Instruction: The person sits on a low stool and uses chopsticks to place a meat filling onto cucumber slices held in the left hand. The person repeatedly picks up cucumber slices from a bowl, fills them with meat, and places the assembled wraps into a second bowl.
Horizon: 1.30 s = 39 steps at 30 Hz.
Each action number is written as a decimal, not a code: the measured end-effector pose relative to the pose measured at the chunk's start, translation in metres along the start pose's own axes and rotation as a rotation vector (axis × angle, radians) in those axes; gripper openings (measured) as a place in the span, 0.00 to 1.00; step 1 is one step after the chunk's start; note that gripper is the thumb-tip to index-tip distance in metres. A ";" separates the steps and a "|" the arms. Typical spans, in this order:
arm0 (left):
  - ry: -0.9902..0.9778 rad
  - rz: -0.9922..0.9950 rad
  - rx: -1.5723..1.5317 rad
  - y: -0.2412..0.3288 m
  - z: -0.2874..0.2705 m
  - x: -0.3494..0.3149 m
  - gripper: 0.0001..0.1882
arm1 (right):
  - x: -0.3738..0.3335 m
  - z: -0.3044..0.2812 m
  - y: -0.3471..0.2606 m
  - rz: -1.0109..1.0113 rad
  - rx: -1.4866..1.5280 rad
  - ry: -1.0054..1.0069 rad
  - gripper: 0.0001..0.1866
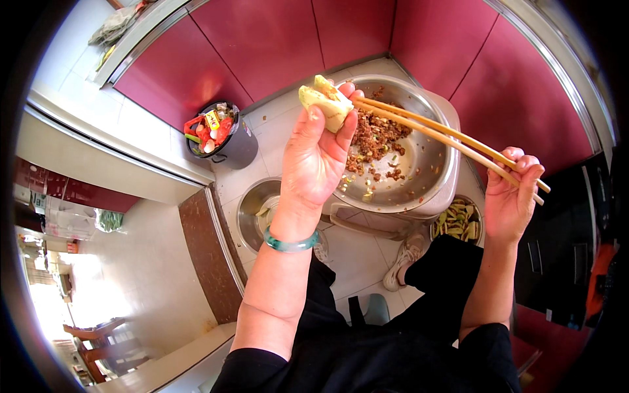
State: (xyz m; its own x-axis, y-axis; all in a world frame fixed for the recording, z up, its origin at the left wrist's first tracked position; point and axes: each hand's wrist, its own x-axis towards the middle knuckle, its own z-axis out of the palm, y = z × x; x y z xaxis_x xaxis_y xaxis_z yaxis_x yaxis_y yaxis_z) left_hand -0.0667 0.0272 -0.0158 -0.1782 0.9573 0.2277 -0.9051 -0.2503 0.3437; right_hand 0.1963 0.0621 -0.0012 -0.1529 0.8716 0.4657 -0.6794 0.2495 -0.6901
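1. Split pale-green vegetable piece [334,116] is pinched in left grip [318,154], raised by the basin's far-left rim.
2. Chopsticks [406,118] are grasped in right grip [511,196], tips near the piece; contact can't be told.
3. Brown mince [380,139] is spread in steel basin [427,154].
4. Cut green pieces [457,221] are piled right of it.
5. Bin [242,149] is filled.
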 end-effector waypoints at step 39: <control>-0.057 0.075 0.984 0.003 0.008 -0.015 0.23 | 0.013 -0.015 -0.008 0.094 0.097 0.025 0.18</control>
State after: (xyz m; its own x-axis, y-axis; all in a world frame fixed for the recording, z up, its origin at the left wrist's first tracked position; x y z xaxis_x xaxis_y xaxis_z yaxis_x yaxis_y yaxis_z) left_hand -0.0639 0.0108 -0.0105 -0.1793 0.9322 0.3143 -0.1629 -0.3432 0.9250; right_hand 0.2108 0.0776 0.0023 -0.2016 0.8998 0.3868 -0.7296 0.1255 -0.6723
